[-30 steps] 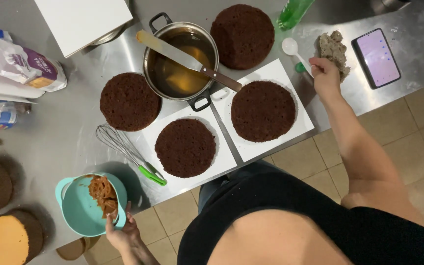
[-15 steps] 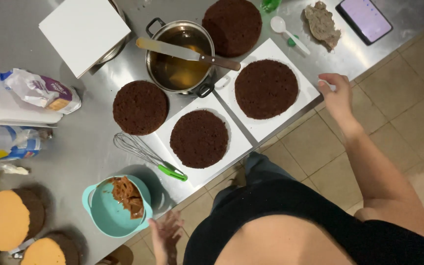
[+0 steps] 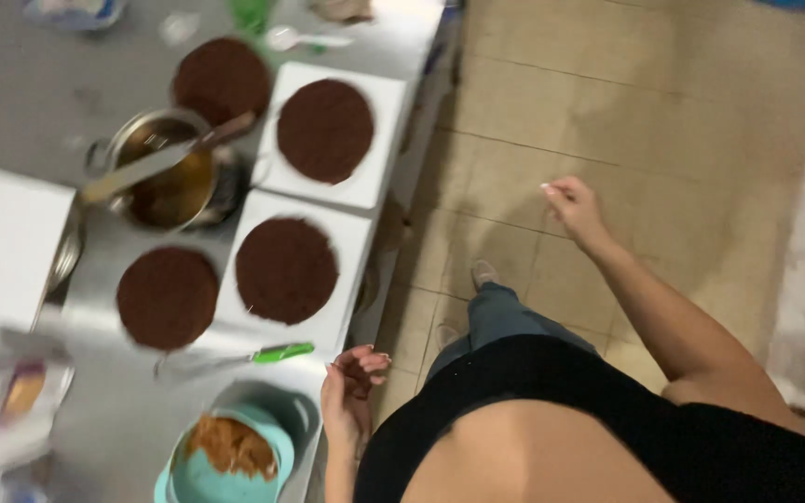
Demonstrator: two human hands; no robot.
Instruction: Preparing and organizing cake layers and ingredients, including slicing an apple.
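Steel worktop (image 3: pixel 123 410) down the left, beige floor tiles (image 3: pixel 663 112) on the right; the whole view is smeared, so small detail is lost.

Nearest: left hand (image 3: pixel 351 391) hangs at the counter's edge, fingers loosely curled inward, gripping nothing. It sits just beside the teal bowl (image 3: pixel 225 461) of brown filling, not touching it. Forearm runs straight down out of view.

Risk here, as I judge it: the bowl stands close to the edge, and a careless brush from that hand or the hip could tip it to the floor. The green-handled whisk (image 3: pixel 244 356) lies between bowl and cakes, handle pointing toward the edge, and could be knocked off the same way.

Middle: four round chocolate cake layers. One (image 3: pixel 286 270) on a white board, one (image 3: pixel 168 298) bare on the steel beside it. Crumbling is likely if either is bumped.

Right hand (image 3: pixel 572 207) is well clear of the counter, out over the floor, arm extended, fingers lightly bunched; I cannot tell whether it pinches anything.

Farther: metal pot (image 3: pixel 165 168) of amber liquid with a spatula (image 3: pixel 151 168) laid across its rim, which could slide off and spill. Beyond, another layer (image 3: pixel 325 130) on a board and one (image 3: pixel 221 82) bare.
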